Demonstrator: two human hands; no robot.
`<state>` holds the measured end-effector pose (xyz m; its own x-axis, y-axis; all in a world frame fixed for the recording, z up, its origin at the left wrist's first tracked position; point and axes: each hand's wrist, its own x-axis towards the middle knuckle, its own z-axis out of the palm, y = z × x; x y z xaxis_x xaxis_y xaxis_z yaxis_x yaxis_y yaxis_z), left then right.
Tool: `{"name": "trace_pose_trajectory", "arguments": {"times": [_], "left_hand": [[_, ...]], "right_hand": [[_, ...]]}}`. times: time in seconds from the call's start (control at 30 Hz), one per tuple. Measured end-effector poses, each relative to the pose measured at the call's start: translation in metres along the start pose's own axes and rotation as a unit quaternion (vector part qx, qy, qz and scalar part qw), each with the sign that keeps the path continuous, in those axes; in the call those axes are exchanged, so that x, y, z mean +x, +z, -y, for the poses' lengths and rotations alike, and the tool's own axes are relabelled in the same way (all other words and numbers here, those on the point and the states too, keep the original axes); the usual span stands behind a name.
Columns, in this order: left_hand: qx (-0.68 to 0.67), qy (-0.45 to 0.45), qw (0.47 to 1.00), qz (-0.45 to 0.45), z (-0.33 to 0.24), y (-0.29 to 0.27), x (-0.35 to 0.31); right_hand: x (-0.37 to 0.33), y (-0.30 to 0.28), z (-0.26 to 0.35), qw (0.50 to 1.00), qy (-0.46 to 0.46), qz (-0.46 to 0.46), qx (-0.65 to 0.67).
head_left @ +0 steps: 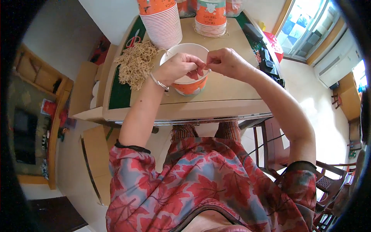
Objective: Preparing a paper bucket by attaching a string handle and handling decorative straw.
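Observation:
An orange paper bucket with a white inside (190, 86) stands upright near the table's front edge. Over its right rim, my left hand (185, 66) and my right hand (226, 63) meet, fingertips pinched close together. Between them is what looks like a thin beige cord, mostly hidden by the fingers. A short strand of similar cord shows at the bucket's left rim. Left of the bucket lies a tangled heap of beige cords (136, 65), with red-handled scissors (133, 41) at its far edge.
A tall stack of nested paper buckets (164, 33) rises behind the heap. Farther right stands another orange stack (210, 19) with cords around its base. Dark objects (266, 60) line the table's right edge. An open cardboard box (87, 87) sits beside the table's left side.

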<state>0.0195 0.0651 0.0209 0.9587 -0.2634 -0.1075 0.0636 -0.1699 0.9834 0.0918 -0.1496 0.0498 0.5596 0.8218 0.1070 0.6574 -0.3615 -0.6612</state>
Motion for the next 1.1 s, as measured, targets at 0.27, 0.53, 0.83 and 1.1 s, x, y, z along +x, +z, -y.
{"name": "trace_pose_trajectory", "arguments": {"times": [0.27,0.53,0.83,1.1], "left_hand": [[-0.011,0.005,1.0,0.005,0.003,-0.001,0.006],[-0.022,-0.027,0.999,-0.005,-0.004,0.004,0.004],[-0.016,-0.014,1.0,-0.02,0.001,0.003,0.007],[-0.002,-0.018,1.0,-0.026,0.003,0.003,0.008]], "right_hand": [[0.0,0.004,-0.005,1.0,-0.015,-0.012,-0.001],[0.0,0.006,-0.007,0.999,-0.023,-0.029,-0.017],[0.001,-0.001,-0.004,0.998,0.055,0.022,0.035],[0.002,-0.001,-0.007,0.998,0.039,0.016,0.036]]}}
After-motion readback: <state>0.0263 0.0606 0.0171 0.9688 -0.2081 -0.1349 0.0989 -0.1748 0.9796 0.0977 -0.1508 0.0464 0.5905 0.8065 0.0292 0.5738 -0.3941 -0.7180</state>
